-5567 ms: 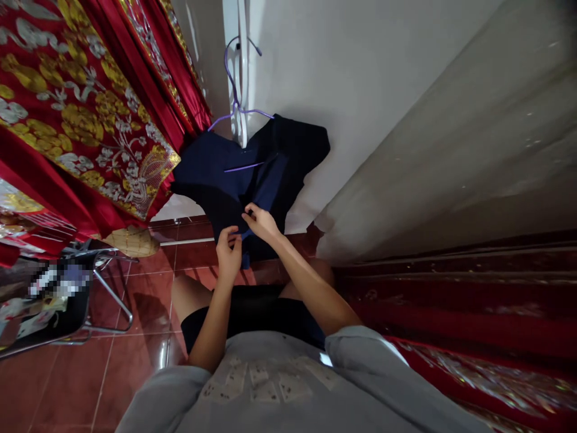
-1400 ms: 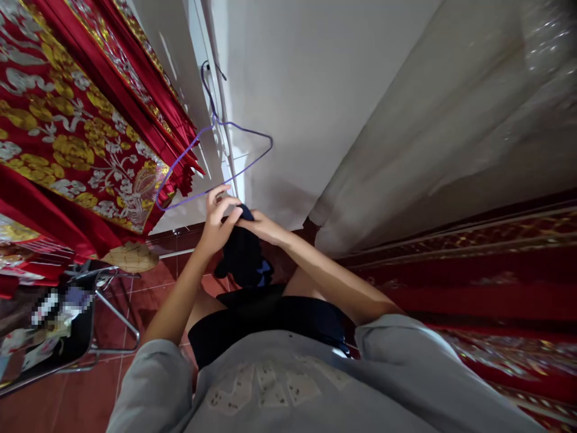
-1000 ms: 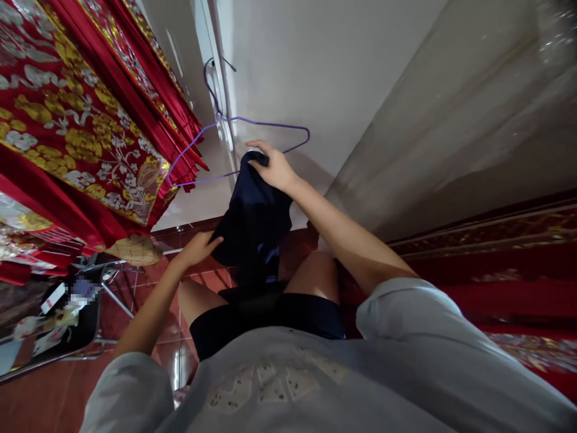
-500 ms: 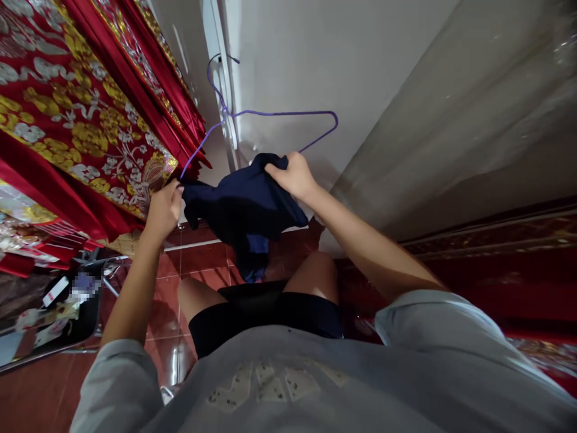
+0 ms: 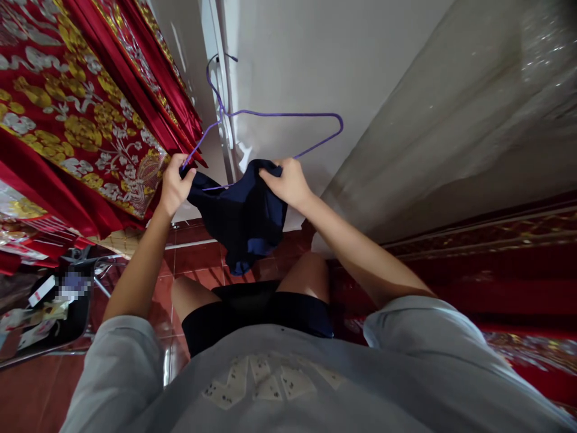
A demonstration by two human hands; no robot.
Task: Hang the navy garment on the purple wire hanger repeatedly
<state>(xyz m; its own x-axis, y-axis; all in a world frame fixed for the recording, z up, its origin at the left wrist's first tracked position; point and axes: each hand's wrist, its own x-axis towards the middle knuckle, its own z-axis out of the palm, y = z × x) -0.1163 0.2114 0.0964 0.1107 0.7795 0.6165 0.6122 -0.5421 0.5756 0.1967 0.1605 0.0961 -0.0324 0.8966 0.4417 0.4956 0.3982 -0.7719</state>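
Head camera view, looking down: two bare hands hold a dark navy garment [image 5: 265,207] stretched between them. Compared with half a second ago, the left hand [image 5: 177,183] is higher and nearer the right, and a short stretch of the purple hanger's [image 5: 279,113] lower bar now shows across the garment's neckline. The left hand pinches one side of the garment at the hanger's left end; whether it also grips the wire cannot be told. The right hand [image 5: 291,182] pinches the opposite side between thumb and fingers, below the hanger's bare right end. Above the hands, the hanger's hook hangs on a white strip beside a pale wall [image 5: 306,60]. Red embroidered cloth [image 5: 85,129] crowds just beside the left hand. Grey sheeting [image 5: 419,138] slopes well to the right hand's right. Below the hands are the person's knees [image 5: 311,273] and red floor tiles [image 5: 160,300].
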